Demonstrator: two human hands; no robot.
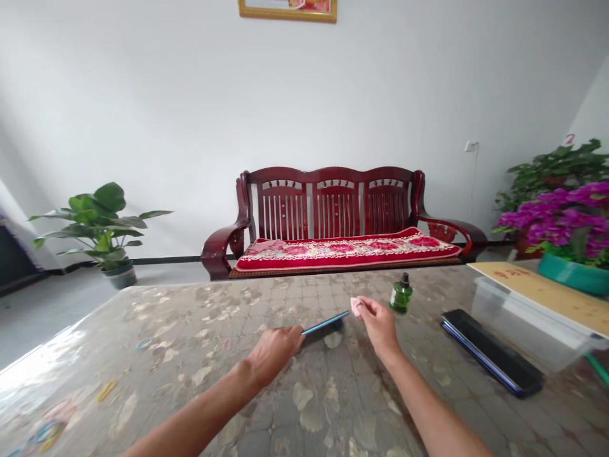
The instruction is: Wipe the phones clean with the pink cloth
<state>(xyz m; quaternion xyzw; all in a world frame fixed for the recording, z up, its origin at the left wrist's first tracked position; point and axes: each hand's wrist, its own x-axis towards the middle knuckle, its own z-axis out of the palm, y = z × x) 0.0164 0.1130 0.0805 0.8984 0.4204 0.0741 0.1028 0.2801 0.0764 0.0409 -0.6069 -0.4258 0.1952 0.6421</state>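
Observation:
My left hand [273, 350] is closed on the near end of a thin blue-edged phone [327, 324], holding it tilted up off the table [309, 393]. My right hand [378, 320] pinches a small pink pad [356, 306] at the phone's far upper end. A small green bottle [401, 294] with a dark cap stands upright just right of my right hand.
Two dark phones [490, 350] lie stacked to the right, beside a clear plastic box [528, 330] with a tan lid. Rubber bands [105, 391] are scattered at the left. A red wooden bench [337, 222], a green plant [102, 231] and purple flowers [561, 219] stand beyond the table.

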